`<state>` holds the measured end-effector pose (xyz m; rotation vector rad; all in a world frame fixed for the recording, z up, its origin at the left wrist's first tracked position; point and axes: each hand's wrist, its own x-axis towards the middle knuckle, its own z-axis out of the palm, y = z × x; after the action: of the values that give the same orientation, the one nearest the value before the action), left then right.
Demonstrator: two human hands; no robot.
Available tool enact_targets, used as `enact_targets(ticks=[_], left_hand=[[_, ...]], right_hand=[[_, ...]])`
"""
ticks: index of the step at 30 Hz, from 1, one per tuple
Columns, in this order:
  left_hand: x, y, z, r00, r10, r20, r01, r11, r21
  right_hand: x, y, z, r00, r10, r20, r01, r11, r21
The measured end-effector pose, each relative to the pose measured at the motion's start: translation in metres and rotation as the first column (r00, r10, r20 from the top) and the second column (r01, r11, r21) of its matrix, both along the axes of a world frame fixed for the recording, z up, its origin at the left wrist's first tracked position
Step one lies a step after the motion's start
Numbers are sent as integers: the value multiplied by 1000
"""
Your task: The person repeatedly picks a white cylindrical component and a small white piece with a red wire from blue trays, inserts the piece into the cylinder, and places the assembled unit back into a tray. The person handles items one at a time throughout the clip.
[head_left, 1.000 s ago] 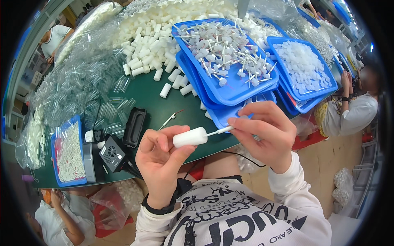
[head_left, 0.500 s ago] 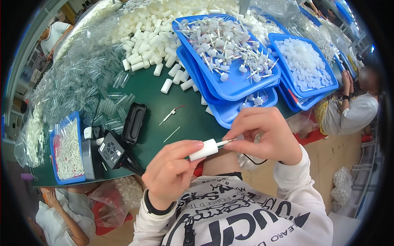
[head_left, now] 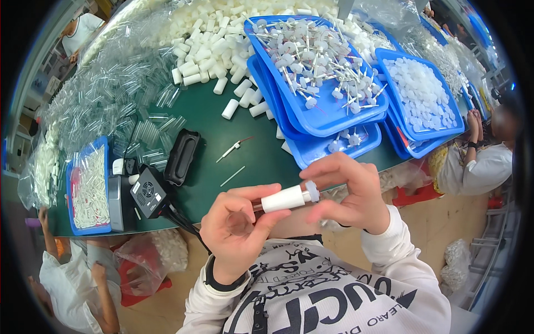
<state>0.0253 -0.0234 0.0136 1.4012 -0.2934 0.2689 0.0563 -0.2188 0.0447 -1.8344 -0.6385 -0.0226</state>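
Over the table's near edge, my left hand [head_left: 236, 228] is closed around a white foam cylinder [head_left: 282, 199], held nearly level between thumb and fingers. A translucent round cap [head_left: 312, 191] sits at the cylinder's right end. My right hand [head_left: 353, 195] is beside this cap, thumb and forefinger apart on either side of it; whether a fingertip touches it I cannot tell. At the cylinder's left end something thin shows, partly hidden by my fingers. Beyond my hands, a thin white stick with a red wire [head_left: 235, 149] and a thin pale rod [head_left: 232, 176] lie on the green table [head_left: 211, 131].
Stacked blue trays [head_left: 328, 125] hold capped sticks; another blue tray [head_left: 414, 136] holds translucent caps. Foam cylinders [head_left: 228, 108] and clear tubes [head_left: 128, 83] are heaped behind. At left are a black open case [head_left: 182, 157], a black device [head_left: 149, 192] and a blue tray of white pieces [head_left: 71, 206]. People sit nearby.
The right hand was pinching a thin stick at the cylinder's right end; its fingers have spread, and the cap now shows there. The whole view has shifted slightly.
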Motion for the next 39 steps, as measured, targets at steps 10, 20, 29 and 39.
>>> enact_targets(ticks=[10, 20, 29, 39], left_hand=[[-10, -12, -15, 995, 101, 27, -102, 992, 69], [-3, -8, -23, 990, -63, -125, 76, 992, 103], [-7, 8, -12, 989, -42, -140, 101, 889, 446], [-12, 6, -6, 999, -28, -33, 41, 843, 536]], right_hand=[[-4, -4, -17, 990, 20, -137, -6, 994, 107], [-6, 1, -30, 962, -29, -271, 71, 987, 147], [4, 8, -30, 994, 25, -106, -2, 977, 215], [1, 9, -12, 993, 40, 108, -45, 998, 38]])
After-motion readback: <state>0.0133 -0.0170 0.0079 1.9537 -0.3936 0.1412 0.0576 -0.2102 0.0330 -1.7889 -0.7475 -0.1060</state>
